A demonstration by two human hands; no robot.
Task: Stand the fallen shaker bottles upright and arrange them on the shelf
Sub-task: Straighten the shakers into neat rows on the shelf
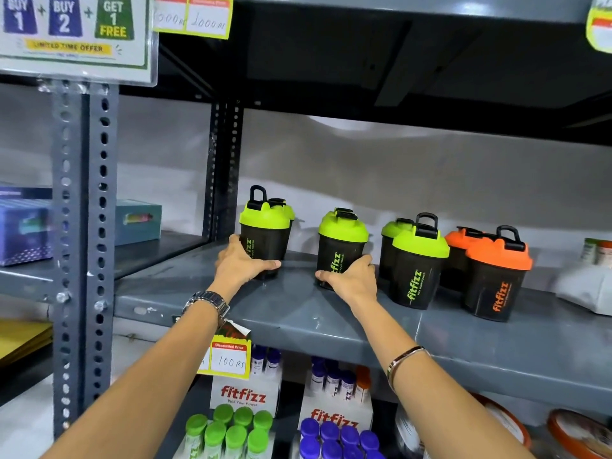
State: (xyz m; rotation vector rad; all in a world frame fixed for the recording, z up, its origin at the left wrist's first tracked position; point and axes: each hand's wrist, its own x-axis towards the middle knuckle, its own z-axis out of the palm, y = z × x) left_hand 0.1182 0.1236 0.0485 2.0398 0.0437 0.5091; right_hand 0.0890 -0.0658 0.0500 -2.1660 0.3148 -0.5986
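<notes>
Several black shaker bottles stand upright in pairs on the grey metal shelf (pixel 298 313). My left hand (pixel 243 263) grips the base of the leftmost green-lidded shaker (pixel 266 233), which has another green-lidded one right behind it. My right hand (pixel 352 278) holds the lower part of the second green-lidded shaker (pixel 341 246). To the right stands a third green-lidded pair (pixel 419 270), then an orange-lidded pair (pixel 495 279). No shaker lies on its side in view.
A white pouch (pixel 586 289) lies at the shelf's right end. The upper shelf (pixel 397 77) hangs low overhead. A perforated upright post (pixel 84 226) stands at left, with boxes (pixel 137 220) beyond it. Below are Fitfizz tube boxes (pixel 245 395) and a price tag (pixel 228 357).
</notes>
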